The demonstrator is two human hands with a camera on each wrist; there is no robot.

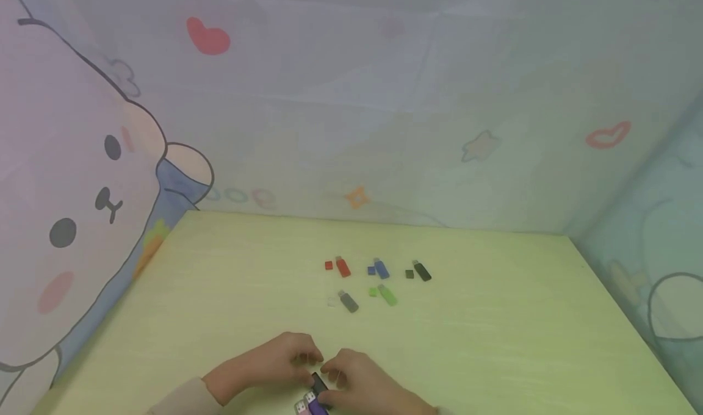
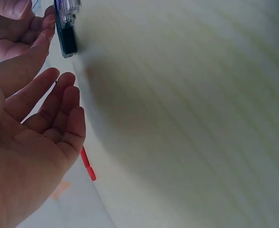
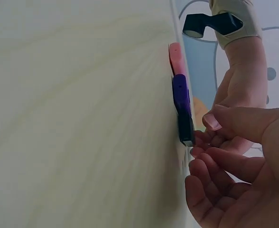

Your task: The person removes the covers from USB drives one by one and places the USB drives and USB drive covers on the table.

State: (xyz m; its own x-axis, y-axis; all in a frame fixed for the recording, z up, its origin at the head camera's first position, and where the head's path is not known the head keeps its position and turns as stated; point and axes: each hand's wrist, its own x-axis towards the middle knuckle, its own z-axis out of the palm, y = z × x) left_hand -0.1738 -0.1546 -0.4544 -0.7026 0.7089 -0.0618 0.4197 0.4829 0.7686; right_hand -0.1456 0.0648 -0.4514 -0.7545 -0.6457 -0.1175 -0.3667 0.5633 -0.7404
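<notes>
In the head view my left hand [image 1: 285, 359] is low over the near part of the table, loosely bent fingers beside a black USB drive [image 1: 318, 383]. My right hand [image 1: 365, 386] faces it from the other side, its thumb tip overlapping the drive's edge. The left wrist view has nothing between the thumb and fingers of the left hand. Seen from the right wrist, that thumb and its fingers stand apart close to the black drive's end. A purple USB drive [image 3: 181, 92] and a pink USB drive [image 3: 176, 58] lie in line beside it.
Farther back lie red [image 1: 343, 267], blue [image 1: 381, 269], black [image 1: 422, 271], grey [image 1: 348, 301] and green [image 1: 387, 295] USB drives, each with a small cap to its left. The pale green table [image 1: 494, 329] ends at a printed cloth backdrop [image 1: 340, 97].
</notes>
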